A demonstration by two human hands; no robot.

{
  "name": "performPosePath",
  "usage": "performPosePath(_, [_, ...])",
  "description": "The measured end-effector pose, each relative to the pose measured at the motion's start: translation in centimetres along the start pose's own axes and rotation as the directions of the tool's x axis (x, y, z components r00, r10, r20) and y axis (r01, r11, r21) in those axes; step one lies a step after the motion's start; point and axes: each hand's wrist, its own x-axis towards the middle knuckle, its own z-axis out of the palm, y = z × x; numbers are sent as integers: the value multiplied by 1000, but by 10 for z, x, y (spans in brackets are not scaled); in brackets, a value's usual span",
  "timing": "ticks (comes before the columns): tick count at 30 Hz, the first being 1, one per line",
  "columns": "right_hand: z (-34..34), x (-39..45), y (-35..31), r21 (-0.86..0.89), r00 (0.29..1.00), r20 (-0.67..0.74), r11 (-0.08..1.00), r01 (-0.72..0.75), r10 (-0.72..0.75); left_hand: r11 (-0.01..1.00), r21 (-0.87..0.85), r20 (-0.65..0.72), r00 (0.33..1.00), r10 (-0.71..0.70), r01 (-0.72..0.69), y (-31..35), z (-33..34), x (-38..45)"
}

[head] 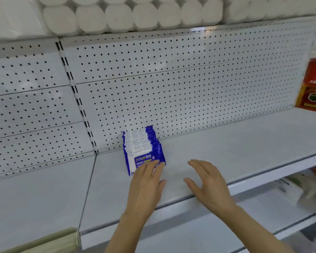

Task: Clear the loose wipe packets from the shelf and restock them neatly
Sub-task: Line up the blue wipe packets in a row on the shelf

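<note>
Single view only, head-worn wide-angle; no second view, so no overlap is shared. The scene is looked at forward and downward, onto the white shelf from just in front of its edge. The pegboard back panel is faced nearly square-on, slightly from the right. Close range: both forearms enter from the bottom edge, left hand and right hand low centre. Straight lines are bowed by lens distortion toward the frame edges; lower right is blurred.
</note>
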Motion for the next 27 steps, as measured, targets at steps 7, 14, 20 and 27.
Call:
performPosePath(7, [-93, -61, 33, -210, 992, -11, 970, -122, 123, 989, -54, 23, 990, 142, -140, 87, 13, 6])
performPosePath(14, [-187, -118, 91, -348, 958, -43, 895, -279, 282, 953, -206, 37, 972, 234, -221, 196, 31, 23])
performPosePath(20, [-290, -174, 144, -410, 927, -79, 836, -365, 366, 912, -331, 72, 957, 280, -242, 322, 46, 36])
performPosePath(27, [-411, -241, 208, -542, 900, -137, 729, -418, 414, 900, -379, 122, 952, 279, -215, 466, 68, 39])
